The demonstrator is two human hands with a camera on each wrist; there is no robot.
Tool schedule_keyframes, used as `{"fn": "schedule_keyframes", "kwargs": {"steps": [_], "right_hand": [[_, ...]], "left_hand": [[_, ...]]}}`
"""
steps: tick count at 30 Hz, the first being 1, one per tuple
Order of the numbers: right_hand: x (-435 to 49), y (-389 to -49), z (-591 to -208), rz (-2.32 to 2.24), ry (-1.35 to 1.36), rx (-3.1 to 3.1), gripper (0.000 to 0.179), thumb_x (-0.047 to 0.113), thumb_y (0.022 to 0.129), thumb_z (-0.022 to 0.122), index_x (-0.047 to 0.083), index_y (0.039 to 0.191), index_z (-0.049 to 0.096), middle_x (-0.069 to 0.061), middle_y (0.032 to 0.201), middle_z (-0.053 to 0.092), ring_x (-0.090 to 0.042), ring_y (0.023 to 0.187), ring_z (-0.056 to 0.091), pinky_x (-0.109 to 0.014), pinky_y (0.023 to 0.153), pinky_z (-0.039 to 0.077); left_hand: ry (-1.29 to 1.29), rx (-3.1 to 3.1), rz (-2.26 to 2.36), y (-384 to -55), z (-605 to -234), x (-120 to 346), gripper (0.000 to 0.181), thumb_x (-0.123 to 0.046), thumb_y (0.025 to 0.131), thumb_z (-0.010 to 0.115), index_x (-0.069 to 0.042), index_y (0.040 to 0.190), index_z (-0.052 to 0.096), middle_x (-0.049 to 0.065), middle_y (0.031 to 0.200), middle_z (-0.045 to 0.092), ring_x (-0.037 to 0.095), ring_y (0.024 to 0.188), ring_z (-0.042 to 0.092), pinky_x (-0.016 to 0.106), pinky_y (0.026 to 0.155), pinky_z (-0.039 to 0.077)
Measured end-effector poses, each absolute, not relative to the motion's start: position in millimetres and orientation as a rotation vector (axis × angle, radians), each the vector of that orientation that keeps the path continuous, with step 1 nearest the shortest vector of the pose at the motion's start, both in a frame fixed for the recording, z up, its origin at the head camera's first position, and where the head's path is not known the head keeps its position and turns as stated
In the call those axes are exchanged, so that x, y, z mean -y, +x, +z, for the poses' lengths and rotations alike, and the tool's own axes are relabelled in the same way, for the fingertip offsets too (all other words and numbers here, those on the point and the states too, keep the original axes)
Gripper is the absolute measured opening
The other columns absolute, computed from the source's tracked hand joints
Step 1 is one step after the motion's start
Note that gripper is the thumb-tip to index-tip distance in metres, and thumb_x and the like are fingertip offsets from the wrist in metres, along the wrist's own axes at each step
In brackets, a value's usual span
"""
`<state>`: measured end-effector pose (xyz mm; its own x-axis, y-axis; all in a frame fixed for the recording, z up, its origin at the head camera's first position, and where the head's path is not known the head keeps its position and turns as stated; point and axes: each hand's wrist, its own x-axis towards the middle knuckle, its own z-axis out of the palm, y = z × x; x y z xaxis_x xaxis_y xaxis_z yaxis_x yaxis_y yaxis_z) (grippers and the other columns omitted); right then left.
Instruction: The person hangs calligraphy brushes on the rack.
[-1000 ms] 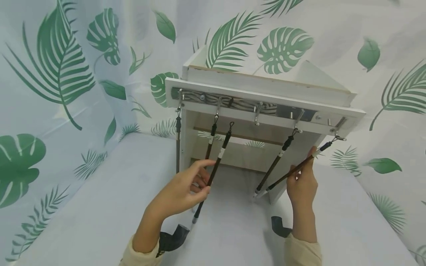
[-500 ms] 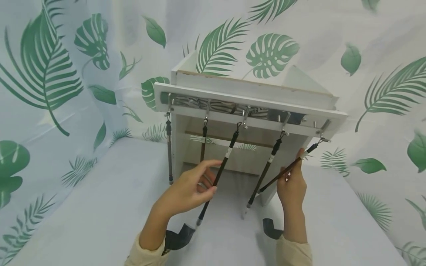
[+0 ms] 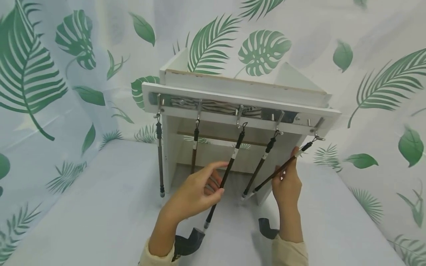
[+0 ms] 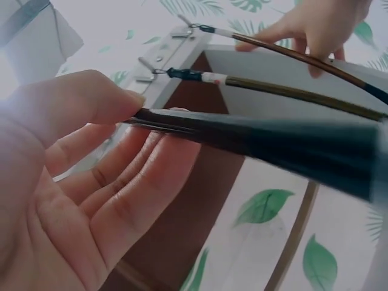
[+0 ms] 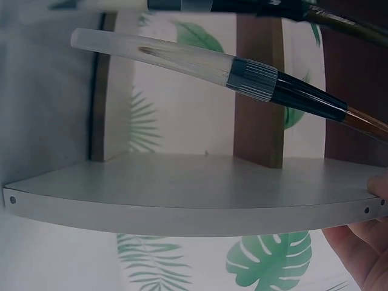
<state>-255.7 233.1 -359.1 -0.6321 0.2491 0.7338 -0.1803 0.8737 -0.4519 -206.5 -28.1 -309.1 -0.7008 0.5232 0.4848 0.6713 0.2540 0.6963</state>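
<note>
In the head view my left hand [image 3: 196, 192] pinches a dark calligraphy brush [image 3: 229, 166] between thumb and fingers. The brush slants, its tip down, and its cord loop is just right of the middle hook [image 3: 239, 117]. I cannot tell whether they touch. The left wrist view shows the thumb [image 4: 109, 100] on the handle. My right hand [image 3: 288, 186] grips the side panel [image 5: 200, 215] of a white wooden rack [image 3: 213, 88], thumb on one face and fingers on the other. A capped brush [image 3: 283, 166] hangs in front of that hand.
Other brushes hang by loops from the hooks: one far left [image 3: 160, 159], one left of the middle [image 3: 195, 147], one right of it [image 3: 261, 166]. The rack stands on a white table [image 3: 110, 207] before a leaf-print backdrop [image 3: 299, 22].
The camera has turned, so the rack sits further left in view. The left hand has brought its brush's loop right, from between two hooks to beside the middle one. The right hand keeps its place.
</note>
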Motion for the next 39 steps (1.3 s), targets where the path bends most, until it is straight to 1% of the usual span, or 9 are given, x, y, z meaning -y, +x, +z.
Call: {"fn": "schedule_keyframes", "kwargs": {"steps": [7,13,18,21,28,35,39], "right_hand": [[-234.9,-256.3,-359.3,0.613,-0.044,2.157,0.079,-0.004,0.087,0.051,0.021,0.148,0.008,-0.032,0.119,0.053,-0.048,0.078,0.061,-0.052,0.063,0.052],[-233.8,-255.1,-360.0,0.628,-0.057,2.158,0.078,-0.005,0.086,0.051,0.019,0.148,0.009,-0.032,0.119,0.053,-0.049,0.079,0.061,-0.052,0.061,0.052],[-233.6,-254.4,-359.9,0.636,-0.064,2.166,0.078,-0.004,0.087,0.051,0.02,0.148,0.009,-0.032,0.121,0.052,-0.049,0.081,0.061,-0.053,0.063,0.052],[-233.2,-254.5,-359.8,0.636,-0.049,2.162,0.077,-0.003,0.088,0.051,0.02,0.148,0.009,-0.03,0.123,0.051,-0.049,0.08,0.061,-0.052,0.061,0.052],[-232.6,-256.5,-360.0,0.632,-0.039,2.153,0.075,-0.004,0.087,0.05,0.017,0.148,0.01,-0.03,0.122,0.052,-0.049,0.079,0.061,-0.052,0.06,0.052],[-233.5,-257.2,-360.3,0.621,-0.033,2.15,0.078,-0.003,0.088,0.051,0.021,0.148,0.007,-0.03,0.122,0.052,-0.048,0.077,0.062,-0.052,0.058,0.052],[-233.4,-256.7,-359.9,0.625,-0.035,2.15,0.076,-0.003,0.088,0.05,0.019,0.148,0.009,-0.031,0.121,0.052,-0.048,0.077,0.061,-0.052,0.059,0.051]], "left_hand": [[-1.106,2.372,-1.426,-204.2,-307.5,35.3,0.051,-0.008,0.083,0.064,-0.009,0.129,0.041,0.003,0.092,0.056,0.01,0.079,0.059,0.019,0.069,0.051],[-1.095,2.387,-1.437,-207.9,-311.1,36.1,0.051,-0.009,0.084,0.064,-0.009,0.129,0.041,0.003,0.092,0.056,0.011,0.079,0.059,0.018,0.069,0.051],[-1.097,2.401,-1.45,-210.1,-312.7,34.8,0.049,-0.009,0.085,0.062,-0.008,0.129,0.042,0.004,0.093,0.057,0.015,0.08,0.06,0.019,0.069,0.051],[-1.094,2.414,-1.465,-210.0,-312.2,34.9,0.048,-0.009,0.086,0.061,-0.009,0.13,0.041,0.006,0.095,0.057,0.016,0.081,0.06,0.019,0.069,0.051],[-1.097,2.427,-1.473,-209.5,-311.2,35.1,0.049,-0.01,0.087,0.061,-0.01,0.131,0.04,0.006,0.097,0.057,0.015,0.082,0.059,0.019,0.07,0.051],[-1.101,2.411,-1.467,-210.8,-313.6,33.5,0.049,-0.011,0.087,0.06,-0.01,0.132,0.04,0.006,0.098,0.057,0.014,0.083,0.06,0.019,0.07,0.051],[-1.111,2.404,-1.476,-211.5,-314.5,32.0,0.05,-0.01,0.087,0.06,-0.01,0.132,0.039,0.006,0.098,0.057,0.015,0.083,0.06,0.019,0.07,0.051]]}}
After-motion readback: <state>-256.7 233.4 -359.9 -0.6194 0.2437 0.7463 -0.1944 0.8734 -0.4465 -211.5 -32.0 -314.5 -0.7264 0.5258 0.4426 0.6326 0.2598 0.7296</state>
